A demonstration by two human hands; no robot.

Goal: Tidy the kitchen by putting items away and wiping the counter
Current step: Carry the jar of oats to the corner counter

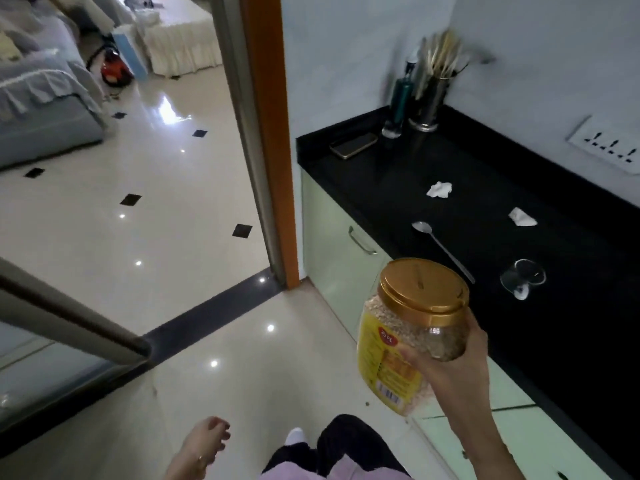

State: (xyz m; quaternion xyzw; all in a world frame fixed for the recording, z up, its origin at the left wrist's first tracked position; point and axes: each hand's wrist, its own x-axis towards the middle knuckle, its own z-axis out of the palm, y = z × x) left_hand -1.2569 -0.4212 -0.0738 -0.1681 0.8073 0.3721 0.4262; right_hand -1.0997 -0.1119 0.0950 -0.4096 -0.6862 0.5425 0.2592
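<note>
My right hand (460,368) grips a clear plastic jar (412,330) with a gold lid and a yellow label, filled with pale grains. It is held off the counter's front edge, above the floor. My left hand (204,441) hangs low at the bottom of the view, fingers loosely curled, holding nothing. On the black counter (398,188) lie a metal spoon (441,249), two crumpled white tissues (440,189) (522,217) and a small clear glass (523,277) on its side.
A phone (353,144) lies at the counter's far left corner, next to a teal bottle (400,102) and a steel utensil holder (429,98). Pale green cabinet doors (339,251) sit below. A wall socket (609,142) is at right. An orange door frame (270,133) opens onto a tiled living room.
</note>
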